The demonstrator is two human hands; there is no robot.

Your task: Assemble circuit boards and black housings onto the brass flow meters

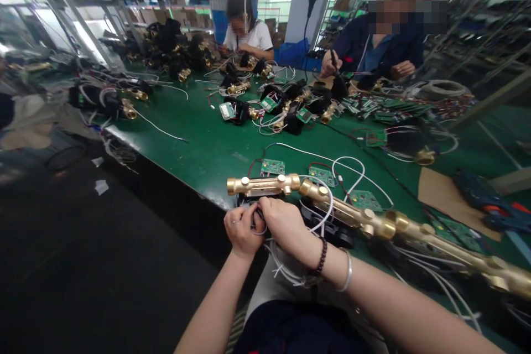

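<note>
My left hand (240,229) and my right hand (282,224) are pressed together at the near edge of the green table (207,144). Both are closed on a black part with thin white wires (257,215) between them. Just behind my hands lies a short brass pipe fitting (263,184). A row of longer brass fittings (373,221) runs off to the right above black housings. Small green circuit boards (272,166) with white and red leads lie behind the brass pieces.
Two other people sit at the far side, one in white (249,33) and one in dark blue (381,44), hands on parts. Piles of black-and-brass assemblies (286,108) and wires cover the table's middle and far left. Cardboard (448,199) and a blue tool (489,204) lie at right.
</note>
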